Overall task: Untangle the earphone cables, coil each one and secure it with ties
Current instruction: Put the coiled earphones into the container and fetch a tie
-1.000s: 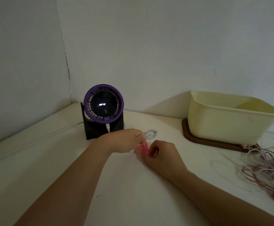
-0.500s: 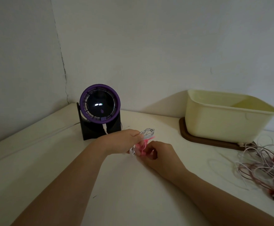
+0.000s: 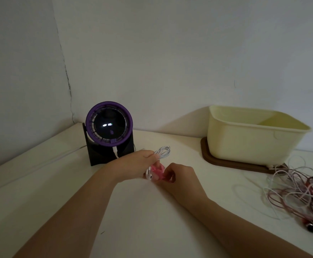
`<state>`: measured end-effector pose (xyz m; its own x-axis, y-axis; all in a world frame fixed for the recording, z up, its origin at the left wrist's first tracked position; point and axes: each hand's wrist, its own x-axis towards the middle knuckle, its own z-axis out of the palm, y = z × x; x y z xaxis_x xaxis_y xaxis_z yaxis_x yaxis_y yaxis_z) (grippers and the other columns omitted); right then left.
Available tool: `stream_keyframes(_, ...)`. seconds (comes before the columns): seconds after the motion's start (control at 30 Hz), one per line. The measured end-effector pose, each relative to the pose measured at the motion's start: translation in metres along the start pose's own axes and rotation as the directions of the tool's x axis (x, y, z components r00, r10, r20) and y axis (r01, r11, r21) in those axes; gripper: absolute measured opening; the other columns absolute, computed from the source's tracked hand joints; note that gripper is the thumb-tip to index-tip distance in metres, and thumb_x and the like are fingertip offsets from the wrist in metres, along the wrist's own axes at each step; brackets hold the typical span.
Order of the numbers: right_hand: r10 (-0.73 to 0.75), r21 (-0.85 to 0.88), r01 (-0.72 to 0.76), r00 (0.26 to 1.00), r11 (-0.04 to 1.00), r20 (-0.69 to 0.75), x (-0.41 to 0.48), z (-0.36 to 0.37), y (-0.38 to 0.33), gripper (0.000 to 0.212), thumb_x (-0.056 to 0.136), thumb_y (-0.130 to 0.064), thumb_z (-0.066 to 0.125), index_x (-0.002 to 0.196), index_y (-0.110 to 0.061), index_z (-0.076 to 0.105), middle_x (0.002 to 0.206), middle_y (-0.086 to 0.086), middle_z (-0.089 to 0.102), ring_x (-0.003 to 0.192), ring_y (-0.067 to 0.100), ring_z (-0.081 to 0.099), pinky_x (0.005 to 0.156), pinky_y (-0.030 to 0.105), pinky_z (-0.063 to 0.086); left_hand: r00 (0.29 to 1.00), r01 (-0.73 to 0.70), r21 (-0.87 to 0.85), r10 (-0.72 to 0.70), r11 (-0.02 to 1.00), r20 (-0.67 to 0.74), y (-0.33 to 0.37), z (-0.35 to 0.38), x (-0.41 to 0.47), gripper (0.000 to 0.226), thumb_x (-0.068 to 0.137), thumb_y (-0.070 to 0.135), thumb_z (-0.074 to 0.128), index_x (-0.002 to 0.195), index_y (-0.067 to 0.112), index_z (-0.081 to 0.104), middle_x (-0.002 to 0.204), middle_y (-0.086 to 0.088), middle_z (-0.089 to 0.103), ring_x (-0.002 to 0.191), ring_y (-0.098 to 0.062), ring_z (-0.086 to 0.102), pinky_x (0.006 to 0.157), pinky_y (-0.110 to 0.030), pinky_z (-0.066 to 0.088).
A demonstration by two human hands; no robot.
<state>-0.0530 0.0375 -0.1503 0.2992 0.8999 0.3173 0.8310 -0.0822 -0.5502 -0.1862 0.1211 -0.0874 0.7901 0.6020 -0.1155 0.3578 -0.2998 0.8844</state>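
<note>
The left hand (image 3: 135, 162) covers most of the coiled white cable (image 3: 164, 151); only its far loops show beyond the fingers (image 3: 152, 155). The pink tie (image 3: 157, 171) between the hands is blurred, and whether it circles the coil cannot be told. The right hand (image 3: 181, 175) pinches the tie, fingertips largely hidden behind its knuckles. Both forearms run off the bottom edge. The tangled cables (image 3: 298, 192) on the bench (image 3: 59, 192) are cut by the right edge. The fan (image 3: 108, 125) shows glowing digits too small to read. The yellow tub (image 3: 245, 140) hides much of its brown tray (image 3: 226, 162)
</note>
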Motion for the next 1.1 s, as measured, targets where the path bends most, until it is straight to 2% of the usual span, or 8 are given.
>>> stream_keyframes(0.13,-0.023,0.004,0.023,1.0,1.0,-0.017,-0.001,-0.002,-0.001,0.023,0.082,-0.043,0.066,0.08,-0.019,0.063,0.073,-0.007,0.055,0.065,0.006,0.046,0.056,0.012,0.032,1.0,0.025,-0.045,-0.026,0.999,-0.014,0.002,0.0,0.0,0.03,0.103,0.02,0.032,0.081,0.01,0.05,0.049,0.018,0.059,0.047,0.005,0.055,0.056,-0.01,0.047)
stream_keyframes(0.47,-0.072,0.009,0.073,0.997,0.997,-0.033,-0.005,-0.005,-0.004,0.023,0.078,-0.041,0.068,0.074,-0.019,0.061,0.075,-0.003,0.061,0.066,0.012,0.05,0.059,0.016,0.036,0.997,0.08,-0.053,-0.08,0.995,-0.013,0.004,0.002,-0.003,0.033,0.102,0.022,0.033,0.077,0.013,0.052,0.045,0.016,0.057,0.067,-0.009,0.057,0.068,-0.015,0.046)
stream_keyframes(0.6,-0.13,0.013,0.13,0.99,0.991,0.058,-0.006,-0.013,-0.003,0.011,0.081,-0.028,0.064,0.083,-0.017,0.065,0.076,-0.005,0.059,0.066,0.01,0.048,0.061,0.017,0.037,0.997,0.059,-0.022,-0.06,0.998,-0.043,0.008,0.004,-0.005,0.037,0.103,0.018,0.03,0.069,0.014,0.045,0.039,0.02,0.05,0.042,0.005,0.048,0.048,-0.004,0.035)
stream_keyframes(0.67,-0.136,0.019,0.135,0.985,0.991,0.108,-0.007,-0.022,0.002,0.009,0.08,-0.022,0.064,0.086,-0.018,0.068,0.071,-0.01,0.058,0.062,0.005,0.05,0.062,0.016,0.04,0.997,0.062,0.009,-0.061,0.998,-0.049,0.009,0.004,-0.006,0.038,0.103,0.019,0.03,0.069,0.016,0.046,0.038,0.02,0.05,0.041,0.006,0.047,0.049,-0.005,0.036)
stream_keyframes(0.77,-0.082,0.107,0.073,0.993,0.992,0.083,-0.002,-0.038,0.015,0.006,0.081,-0.018,0.066,0.085,-0.022,0.068,0.068,-0.016,0.06,0.059,0.0,0.054,0.059,0.009,0.041,0.996,0.075,0.02,-0.074,0.997,-0.046,0.011,0.004,-0.008,0.037,0.102,0.021,0.033,0.072,0.014,0.051,0.047,0.016,0.056,0.048,0.004,0.052,0.057,-0.009,0.043)
stream_keyframes(0.9,-0.023,0.358,0.007,0.999,0.934,0.038,0.009,-0.065,0.021,0.005,0.087,-0.014,0.066,0.09,-0.018,0.066,0.085,-0.003,0.073,0.062,0.007,0.061,0.064,0.019,0.051,0.992,0.077,-0.023,-0.079,0.997,-0.094,0.017,-0.006,-0.011,0.035,0.102,0.025,0.037,0.091,0.0,0.058,0.09,0.001,0.068,0.074,-0.019,0.062,0.078,-0.027,0.053)
stream_keyframes(1.0,-0.014,0.517,-0.012,0.999,0.856,0.046,0.013,-0.09,0.016,0.014,0.088,-0.013,0.063,0.102,-0.013,0.067,0.084,-0.006,0.073,0.063,0.003,0.063,0.062,0.015,0.051,0.979,-0.036,-0.023,0.03,0.999,-0.2,0.034,-0.008,-0.013,0.033,0.102,0.026,0.036,0.086,0.006,0.057,0.098,-0.002,0.069,0.08,-0.022,0.07,0.074,-0.028,0.052)
stream_keyframes(1.1,-0.059,0.599,0.038,0.998,0.8,0.015,0.016,-0.114,0.007,0.011,0.088,-0.01,0.063,0.096,-0.015,0.068,0.07,-0.012,0.071,0.062,0.0,0.064,0.057,0.009,0.046,0.951,-0.204,-0.115,0.169,0.972,-0.259,0.065,0.006,-0.011,0.034,0.102,0.024,0.034,0.081,0.01,0.057,0.095,-0.001,0.069,0.078,-0.018,0.071,0.071,-0.028,0.053)
